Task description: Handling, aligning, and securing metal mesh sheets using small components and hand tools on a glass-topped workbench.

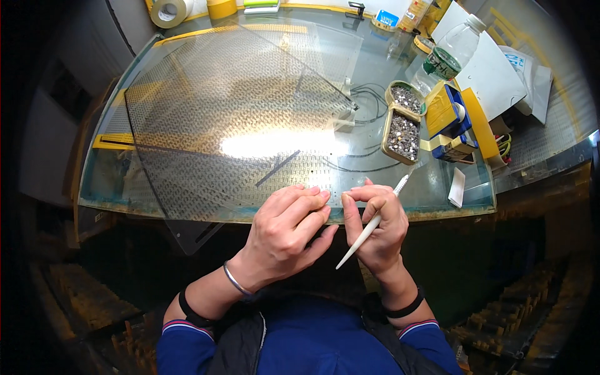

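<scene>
At the near edge of the glass tabletop point(431, 209), both my hands are close together. A slim white pen-shaped tool point(357, 242) lies across the fingers of my right hand point(382, 228), its tapered end pointing down toward me. That hand's thumb and forefinger also pinch together, and anything between them is too small to see. My left hand point(284, 228) is palm down with its fingers curled and pressed together; whatever they hold, if anything, is hidden. Beyond it spreads a large clear sheet with dark edges and rows of small marks point(231, 119).
A dark strip point(278, 169) lies on the sheet. To the right are two tins of small shiny pieces point(401, 136), a blue and yellow box point(451, 119), a clear bottle point(461, 44) and folded white paper point(457, 187). Thin dark cables point(369, 100) and tape rolls point(170, 11) lie farther back.
</scene>
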A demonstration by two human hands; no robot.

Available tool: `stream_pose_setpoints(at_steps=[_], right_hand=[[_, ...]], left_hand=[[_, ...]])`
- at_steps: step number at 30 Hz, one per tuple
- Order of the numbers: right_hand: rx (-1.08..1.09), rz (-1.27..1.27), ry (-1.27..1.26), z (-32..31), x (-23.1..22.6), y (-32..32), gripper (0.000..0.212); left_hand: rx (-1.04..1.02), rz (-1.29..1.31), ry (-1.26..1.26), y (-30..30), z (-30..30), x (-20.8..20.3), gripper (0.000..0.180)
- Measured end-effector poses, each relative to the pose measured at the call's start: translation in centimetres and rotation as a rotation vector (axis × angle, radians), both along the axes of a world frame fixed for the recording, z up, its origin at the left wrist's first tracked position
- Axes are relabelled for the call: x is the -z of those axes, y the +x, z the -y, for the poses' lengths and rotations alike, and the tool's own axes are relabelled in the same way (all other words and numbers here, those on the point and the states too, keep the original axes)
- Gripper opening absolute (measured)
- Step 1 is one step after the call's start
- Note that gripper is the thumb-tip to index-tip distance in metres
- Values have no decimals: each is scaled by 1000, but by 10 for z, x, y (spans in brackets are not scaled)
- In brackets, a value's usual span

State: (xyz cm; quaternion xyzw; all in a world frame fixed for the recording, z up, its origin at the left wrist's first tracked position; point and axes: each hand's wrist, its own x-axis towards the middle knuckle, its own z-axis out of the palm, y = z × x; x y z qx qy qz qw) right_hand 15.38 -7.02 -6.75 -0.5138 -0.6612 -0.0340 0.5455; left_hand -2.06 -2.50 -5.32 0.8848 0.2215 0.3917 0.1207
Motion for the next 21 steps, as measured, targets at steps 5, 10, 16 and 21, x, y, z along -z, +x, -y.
stream_pose_setpoints(at_steps=[5,10,16,21], right_hand=[[14,10,11,-1,0,0,31],[70,0,51,-1,5,0,30],[49,-143,3,-1,12,5,28],[-31,-65,14,-1,9,5,29]], left_hand=[[-3,5,2,0,0,2,27],[-4,23,-53,0,2,-2,23],[-89,-48,-115,7,-3,-12,15],[-38,31,-163,17,-10,-16,16]])
